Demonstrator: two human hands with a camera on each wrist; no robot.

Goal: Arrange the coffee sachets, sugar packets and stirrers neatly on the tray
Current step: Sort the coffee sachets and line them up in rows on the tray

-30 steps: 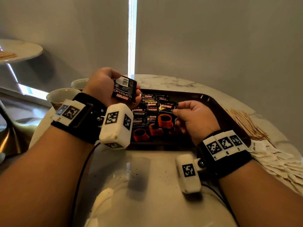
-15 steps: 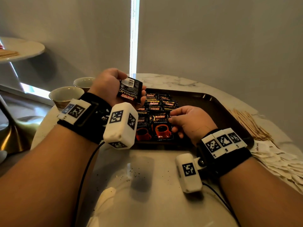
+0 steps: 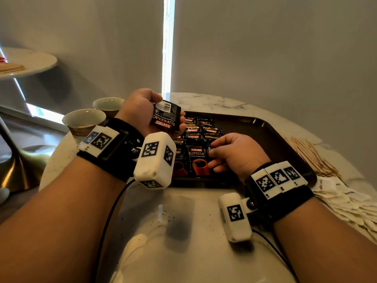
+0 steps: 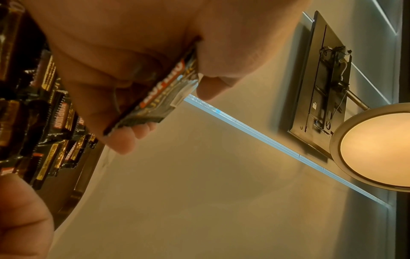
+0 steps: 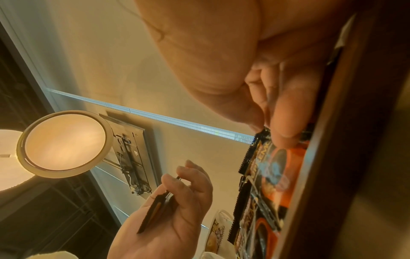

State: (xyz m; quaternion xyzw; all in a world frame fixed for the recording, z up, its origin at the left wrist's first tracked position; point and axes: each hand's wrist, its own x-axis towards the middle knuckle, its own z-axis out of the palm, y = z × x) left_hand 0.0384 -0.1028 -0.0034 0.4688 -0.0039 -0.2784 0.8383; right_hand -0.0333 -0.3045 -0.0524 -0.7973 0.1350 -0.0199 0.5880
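A dark brown tray [image 3: 267, 133] on the marble table holds rows of black Kopiko coffee sachets [image 3: 195, 131]. My left hand [image 3: 150, 104] hovers over the tray's near left corner and grips a small stack of sachets [image 3: 167, 118], seen edge-on in the left wrist view [image 4: 164, 94]. My right hand [image 3: 221, 154] is low over the tray's front. Its thumb and fingers pinch the right edge of the front sachet [image 3: 199, 161], which lies flat in the row [image 5: 268, 157]. Wooden stirrers [image 3: 312, 156] and white sugar packets [image 3: 346, 203] lie on the table right of the tray.
Two ceramic cups [image 3: 83, 119] [image 3: 108, 105] stand at the table's left edge, beside my left wrist. The tray's right half is bare. A wall rises close behind the table. A second round table [image 3: 30, 62] stands at the far left.
My right hand has lowered its sachet from above the tray down flat into the front row and still holds its edge. My left hand has kept its stack, barely moving.
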